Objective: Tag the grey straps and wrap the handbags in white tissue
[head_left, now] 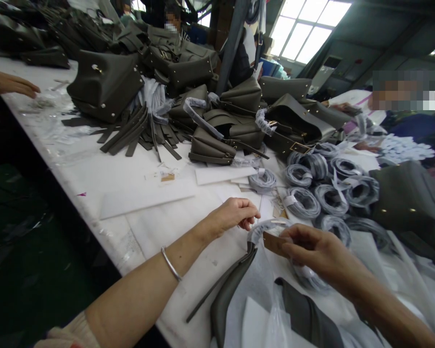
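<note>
My right hand (310, 244) pinches a small brown tag (274, 243) between thumb and fingers. The tag is close beside the plastic-wrapped handle (255, 235) of a dark olive handbag (226, 299). The bag lies in front of me with white foam sheet (253, 321) and clear film in its opening. To the left of the handle, my left hand (239, 212) is raised over the table with its fingers curled together. Anything between those fingers is too small or hidden to make out.
Dark olive handbags (223, 128) pile up along the back of the white table (83, 176). Several wrapped strap coils (302, 203) sit at right, near another bag (409, 198). Loose straps (130, 130) lie at left. Another person's hand (10, 83) reaches in at far left.
</note>
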`<act>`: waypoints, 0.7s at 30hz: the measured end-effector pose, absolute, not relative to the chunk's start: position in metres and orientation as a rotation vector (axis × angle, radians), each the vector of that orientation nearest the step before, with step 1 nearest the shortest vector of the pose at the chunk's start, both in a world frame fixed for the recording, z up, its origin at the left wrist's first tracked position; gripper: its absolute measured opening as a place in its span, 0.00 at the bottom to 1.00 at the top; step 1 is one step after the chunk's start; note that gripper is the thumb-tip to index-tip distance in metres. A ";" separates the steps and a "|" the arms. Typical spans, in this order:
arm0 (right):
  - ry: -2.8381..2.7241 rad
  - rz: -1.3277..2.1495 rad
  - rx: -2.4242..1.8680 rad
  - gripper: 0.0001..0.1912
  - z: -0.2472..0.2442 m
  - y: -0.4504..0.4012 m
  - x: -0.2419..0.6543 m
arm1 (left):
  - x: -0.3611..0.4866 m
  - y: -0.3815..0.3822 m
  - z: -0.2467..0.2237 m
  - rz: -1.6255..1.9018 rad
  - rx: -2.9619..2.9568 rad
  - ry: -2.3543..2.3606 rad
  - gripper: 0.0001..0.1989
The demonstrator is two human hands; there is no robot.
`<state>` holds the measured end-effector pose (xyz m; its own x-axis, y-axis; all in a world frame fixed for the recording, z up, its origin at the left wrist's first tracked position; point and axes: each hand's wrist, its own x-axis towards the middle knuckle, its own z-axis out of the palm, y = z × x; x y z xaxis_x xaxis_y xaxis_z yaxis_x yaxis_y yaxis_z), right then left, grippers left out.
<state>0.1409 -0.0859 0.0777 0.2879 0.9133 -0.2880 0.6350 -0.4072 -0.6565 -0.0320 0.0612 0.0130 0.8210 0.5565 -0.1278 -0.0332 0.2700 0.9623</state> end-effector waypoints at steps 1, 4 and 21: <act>-1.362 0.909 -2.083 0.16 0.079 -0.083 0.138 | -0.032 0.061 0.013 0.413 1.245 0.484 0.11; -1.282 0.931 -1.962 0.17 0.075 -0.072 0.130 | -0.033 0.061 0.012 0.369 1.253 0.464 0.12; -1.327 0.709 -1.894 0.11 0.039 -0.056 0.113 | -0.024 0.048 -0.003 0.387 1.540 0.427 0.13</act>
